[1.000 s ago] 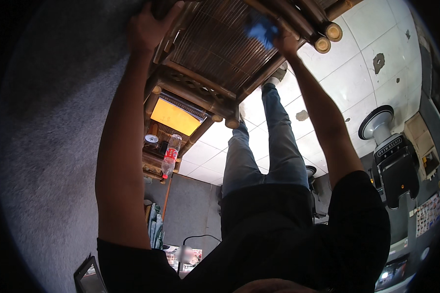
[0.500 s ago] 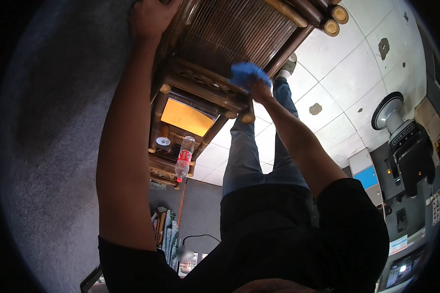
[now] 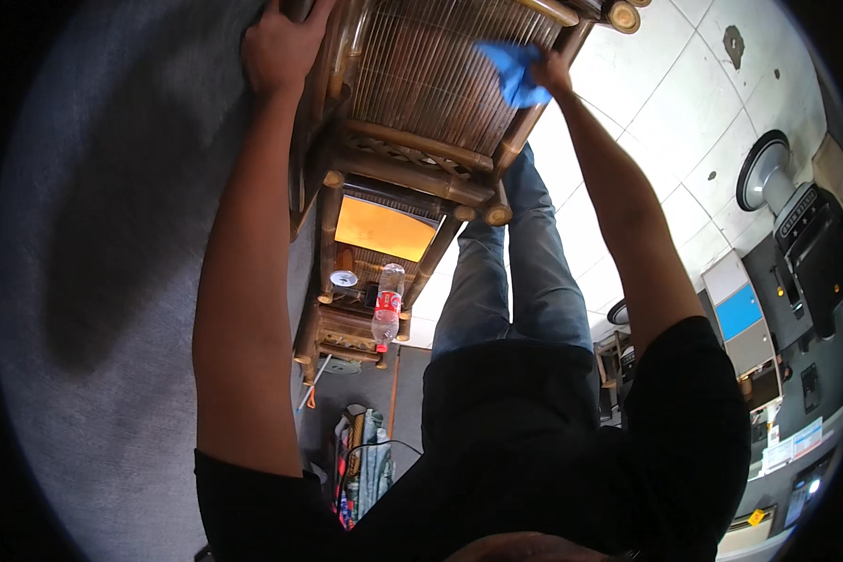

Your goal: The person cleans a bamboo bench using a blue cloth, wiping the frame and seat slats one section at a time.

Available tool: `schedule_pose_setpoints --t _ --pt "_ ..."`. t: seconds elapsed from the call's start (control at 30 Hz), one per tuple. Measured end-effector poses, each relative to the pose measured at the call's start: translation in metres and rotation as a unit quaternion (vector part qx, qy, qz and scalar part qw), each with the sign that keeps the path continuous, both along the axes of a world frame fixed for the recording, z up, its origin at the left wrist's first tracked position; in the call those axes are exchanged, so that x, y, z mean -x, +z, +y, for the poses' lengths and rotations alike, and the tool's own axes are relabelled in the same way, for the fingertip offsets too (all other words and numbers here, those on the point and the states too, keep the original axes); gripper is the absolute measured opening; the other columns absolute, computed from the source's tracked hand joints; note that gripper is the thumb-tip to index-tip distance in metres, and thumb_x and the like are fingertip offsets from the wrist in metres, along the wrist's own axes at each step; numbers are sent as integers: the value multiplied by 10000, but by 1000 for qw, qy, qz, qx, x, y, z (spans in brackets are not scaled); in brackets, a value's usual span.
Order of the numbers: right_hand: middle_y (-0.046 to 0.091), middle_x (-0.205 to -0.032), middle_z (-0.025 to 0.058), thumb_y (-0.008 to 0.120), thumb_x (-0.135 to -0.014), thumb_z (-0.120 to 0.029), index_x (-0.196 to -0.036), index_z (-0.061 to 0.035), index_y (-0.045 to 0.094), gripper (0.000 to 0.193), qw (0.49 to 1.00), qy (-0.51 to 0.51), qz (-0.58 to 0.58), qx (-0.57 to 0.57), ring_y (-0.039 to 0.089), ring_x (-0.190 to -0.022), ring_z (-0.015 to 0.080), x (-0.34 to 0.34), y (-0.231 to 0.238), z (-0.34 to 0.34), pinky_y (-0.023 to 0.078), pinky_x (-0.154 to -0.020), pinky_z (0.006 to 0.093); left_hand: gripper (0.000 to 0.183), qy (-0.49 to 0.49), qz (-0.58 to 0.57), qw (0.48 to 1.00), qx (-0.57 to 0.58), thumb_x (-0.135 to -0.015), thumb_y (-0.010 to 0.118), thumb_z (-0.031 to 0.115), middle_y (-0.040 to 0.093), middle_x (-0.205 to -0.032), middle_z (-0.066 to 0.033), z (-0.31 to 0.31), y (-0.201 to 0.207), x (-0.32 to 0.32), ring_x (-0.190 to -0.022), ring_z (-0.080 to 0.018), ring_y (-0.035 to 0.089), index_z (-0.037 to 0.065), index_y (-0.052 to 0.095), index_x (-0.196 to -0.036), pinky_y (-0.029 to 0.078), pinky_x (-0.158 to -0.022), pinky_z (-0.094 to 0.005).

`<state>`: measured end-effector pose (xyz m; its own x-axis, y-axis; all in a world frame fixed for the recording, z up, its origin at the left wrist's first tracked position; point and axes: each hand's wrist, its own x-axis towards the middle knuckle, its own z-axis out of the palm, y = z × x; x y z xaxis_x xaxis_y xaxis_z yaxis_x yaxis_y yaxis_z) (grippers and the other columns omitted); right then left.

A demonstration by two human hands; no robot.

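Observation:
A brown bamboo bench [image 3: 421, 56] with a slatted surface lies at the top of the view. At its left side my left hand [image 3: 283, 47] is closed round a dark bamboo rail; its fingertips are partly cut off by the upper edge. My right hand [image 3: 553, 71] grips a blue cloth [image 3: 513, 73] at the right side of the slats. The cloth hangs loosely across the slats and the right-hand bamboo pole, slightly blurred.
Behind the bench, a bamboo table [image 3: 427, 264] holds a yellow-orange sheet [image 3: 379, 228], a round white item [image 3: 344, 278] and a clear bottle [image 3: 387, 309] with a red label. A grey wall [image 3: 112, 281] stands close on the left. A black-and-chrome chair [image 3: 801, 215] stands on white tiles [image 3: 693, 112].
My right hand has moved the blue cloth farther away and to the right, toward the bench's side pole. My left hand stays on the rail. The whole view has shifted slightly.

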<state>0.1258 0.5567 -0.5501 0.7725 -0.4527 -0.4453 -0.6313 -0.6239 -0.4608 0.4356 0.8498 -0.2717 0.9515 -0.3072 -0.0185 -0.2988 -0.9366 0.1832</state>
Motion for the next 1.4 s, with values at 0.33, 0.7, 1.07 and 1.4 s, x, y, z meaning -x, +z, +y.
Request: schedule_pose_setpoints --t 0.33,0.7,1.07,1.4 --pt "370 -1626 86 633 -825 -86 -1501 -235 462 713 990 104 4 91 316 -1498 391 -36 21 44 403 -1145 508 771 -4 17 1000 -3 -810 687 731 719 -772 -269 -3 -1 0 -750 -456 722 -30 736 -924 590 -674 -513" --pt "523 -1515 112 544 -942 -116 -1400 -200 602 469 862 312 313 -250 563 -1325 348 12 89 244 506 -1049 461 745 10 92 994 55 -825 712 672 719 -784 -275 43 14 -7 -744 -447 726 -64 693 -939 591 -641 -483" --pt "617 -1345 230 643 -930 -355 -1443 -127 513 576 983 110 124 -80 612 -1210 404 -219 40 64 511 -995 503 740 19 63 997 42 -794 708 721 698 -716 -260 36 9 -4 -705 -443 716 -13 689 -884 579 -588 -506" --pt "447 -1470 137 504 -983 -88 -1411 -178 476 439 982 154 103 40 455 -1367 400 -124 53 170 491 -1074 460 733 25 71 997 18 -799 708 712 704 -738 -267 25 6 -4 -716 -441 721 -15 692 -891 582 -597 -492"
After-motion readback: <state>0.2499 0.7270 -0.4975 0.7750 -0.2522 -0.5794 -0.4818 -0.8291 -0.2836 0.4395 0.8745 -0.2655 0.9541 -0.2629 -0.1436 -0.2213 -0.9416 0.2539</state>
